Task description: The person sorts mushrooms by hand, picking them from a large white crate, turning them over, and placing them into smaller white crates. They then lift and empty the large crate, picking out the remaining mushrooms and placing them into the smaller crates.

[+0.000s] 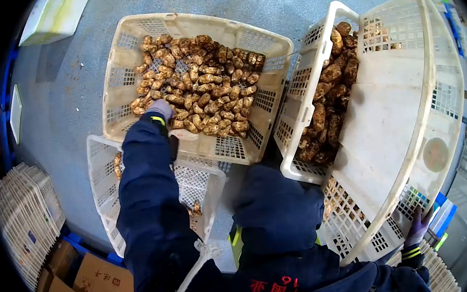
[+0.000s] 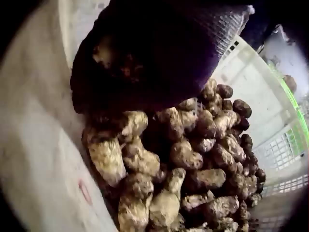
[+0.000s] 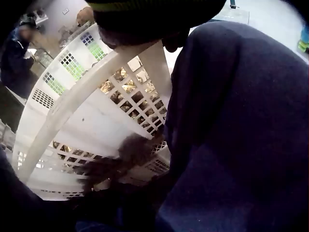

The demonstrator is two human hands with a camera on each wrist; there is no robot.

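Observation:
My gloved left hand (image 1: 160, 109) reaches into the near left corner of a large cream crate (image 1: 193, 18), right over a spread of stubby brown-and-cream mushrooms (image 1: 207, 87). In the left wrist view the dark glove (image 2: 154, 63) hangs above mushrooms along the crate wall; a cream-brown patch shows in its shadow, and I cannot tell whether a mushroom is held. On the right, my right hand (image 1: 417, 227) grips the rim of a tilted white crate (image 1: 371, 80). Beside and below that crate, a mushroom-filled crate (image 1: 300, 75) stands; mushrooms show through the slots.
A smaller white crate (image 1: 104, 178) with a few mushrooms stands below my left sleeve. Stacked white crates (image 1: 28, 217) and cardboard boxes (image 1: 104, 282) fill the lower left. A white foam box (image 1: 53, 20) is at the upper left. Another person (image 3: 19, 55) appears in the right wrist view.

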